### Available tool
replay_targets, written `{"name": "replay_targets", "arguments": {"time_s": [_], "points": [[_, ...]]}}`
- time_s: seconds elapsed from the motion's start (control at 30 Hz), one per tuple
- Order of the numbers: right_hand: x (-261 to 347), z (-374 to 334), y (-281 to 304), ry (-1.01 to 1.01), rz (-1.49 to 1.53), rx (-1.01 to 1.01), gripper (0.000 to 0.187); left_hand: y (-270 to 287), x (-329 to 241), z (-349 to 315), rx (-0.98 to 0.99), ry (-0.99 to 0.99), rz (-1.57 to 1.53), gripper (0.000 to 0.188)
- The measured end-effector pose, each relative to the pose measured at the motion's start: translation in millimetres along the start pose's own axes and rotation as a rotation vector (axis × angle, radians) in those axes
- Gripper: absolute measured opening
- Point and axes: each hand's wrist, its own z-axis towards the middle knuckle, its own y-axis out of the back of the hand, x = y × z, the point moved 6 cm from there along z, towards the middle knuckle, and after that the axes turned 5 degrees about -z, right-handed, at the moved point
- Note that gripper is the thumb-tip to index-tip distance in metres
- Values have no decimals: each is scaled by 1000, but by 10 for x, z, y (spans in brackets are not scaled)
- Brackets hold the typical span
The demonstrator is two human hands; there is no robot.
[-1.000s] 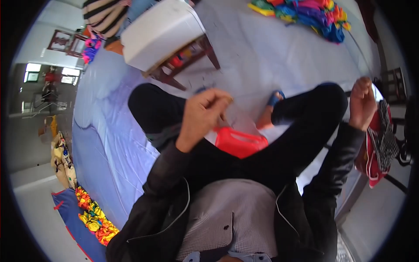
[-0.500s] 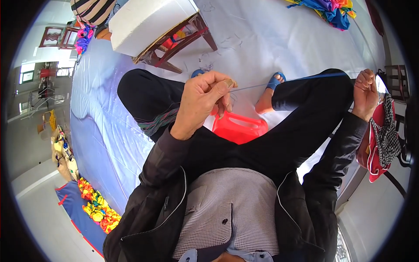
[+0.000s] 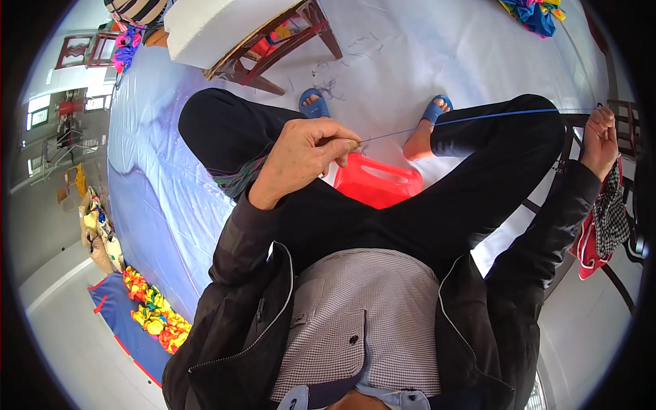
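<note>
1. The left hand hangs above the inner left thigh, its thumb and forefinger pinched together on one end of a blue thread.
2. The right hand is raised at the far right, beyond the right knee, fingers curled inward; the thread's other end runs to its fingertips, which appear to pinch it, though the exact grip is too small to make out.
3. Between the hands, the thread makes a nearly straight line, rising slightly toward the right and passing in front of the right shin and knee.
4. A bundle of multicoloured threads lies across the left thigh, close beside the left wrist.
5. Just below the left fingertips, a red plastic container with a slotted handle sits between the thighs, partly covered by the dark trousers.
6. Both feet wear blue slippers and rest on a pale, shiny floor sheet, where loose thread scraps lie near the left foot.
7. Ahead and to the left, a white foam block sits on a dark wooden stool, with something red visible beneath.
8. Bright multicoloured fabric lies at the upper right; red and yellow ruffled fabric rests on a blue mat at the lower left.
9. Below the right hand hangs a black-and-white checked cloth, against a red item with white trim.
</note>
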Motion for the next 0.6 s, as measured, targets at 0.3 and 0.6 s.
{"name": "replay_targets", "arguments": {"time_s": [0.3, 0.6], "points": [[507, 150, 173, -24, 10, 39, 4, 70, 88, -76, -12, -32, 149, 11], [953, 228, 814, 179, -37, -65, 15, 133, -18, -204, -94, -203, 285, 8]]}}
